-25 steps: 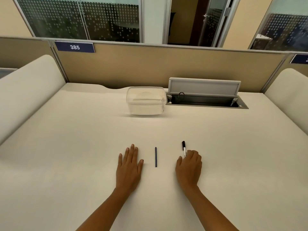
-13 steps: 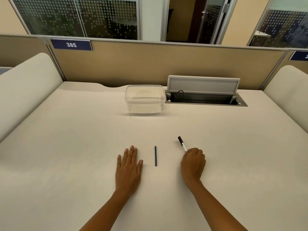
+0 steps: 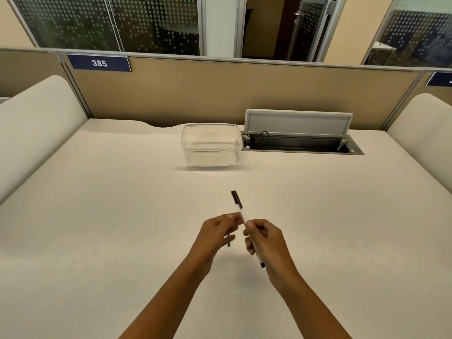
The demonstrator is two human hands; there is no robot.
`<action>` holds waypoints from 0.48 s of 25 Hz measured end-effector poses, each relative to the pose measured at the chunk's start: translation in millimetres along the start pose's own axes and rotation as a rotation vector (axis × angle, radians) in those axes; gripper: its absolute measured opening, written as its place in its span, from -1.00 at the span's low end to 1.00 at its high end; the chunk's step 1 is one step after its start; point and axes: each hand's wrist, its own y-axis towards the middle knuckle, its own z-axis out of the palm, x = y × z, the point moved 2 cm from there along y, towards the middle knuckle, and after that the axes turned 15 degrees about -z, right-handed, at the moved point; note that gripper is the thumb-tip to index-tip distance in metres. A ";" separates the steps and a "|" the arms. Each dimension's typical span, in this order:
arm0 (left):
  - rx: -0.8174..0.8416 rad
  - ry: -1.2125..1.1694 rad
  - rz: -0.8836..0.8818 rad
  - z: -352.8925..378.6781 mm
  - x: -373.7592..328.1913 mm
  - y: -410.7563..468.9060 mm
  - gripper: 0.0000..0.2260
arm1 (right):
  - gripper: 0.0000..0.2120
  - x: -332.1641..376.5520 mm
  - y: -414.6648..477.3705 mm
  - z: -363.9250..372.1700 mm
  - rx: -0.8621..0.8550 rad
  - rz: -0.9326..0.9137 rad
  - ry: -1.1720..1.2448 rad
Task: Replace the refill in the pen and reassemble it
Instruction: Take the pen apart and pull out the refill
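Observation:
A pen (image 3: 238,204) with a clear barrel and a black cap is lifted above the white desk, tilted with the cap pointing away and up-left. My right hand (image 3: 265,238) is closed around the middle of its barrel, and the dark lower tip sticks out below my palm. My left hand (image 3: 217,231) is raised beside it, its fingertips touching the barrel just below the cap. The thin blue refill (image 3: 228,242) lies on the desk under my left hand, mostly hidden, with only a short end showing.
A clear plastic lidded box (image 3: 210,145) stands at the back middle of the desk (image 3: 97,216). To its right is an open cable hatch (image 3: 300,143) with a raised grey flap. A tan partition and padded side panels border the desk.
My right hand has picked the pen up off the desk and swung it towards the middle. My left hand has left the desk and come up to the barrel, covering the refill.

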 end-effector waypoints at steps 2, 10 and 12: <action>0.121 -0.083 -0.017 2.4 -4.5 -0.4 -0.71 | -0.80 7.8 -7.1 5.4 0.074 0.010 0.071; -0.029 -0.259 0.074 -16.0 -24.0 3.0 -0.74 | -0.76 28.1 -13.3 -4.4 0.358 0.056 0.118; -0.050 -0.284 0.090 -22.3 -29.2 3.4 -0.75 | -0.78 29.1 -11.9 -7.7 0.447 0.074 0.097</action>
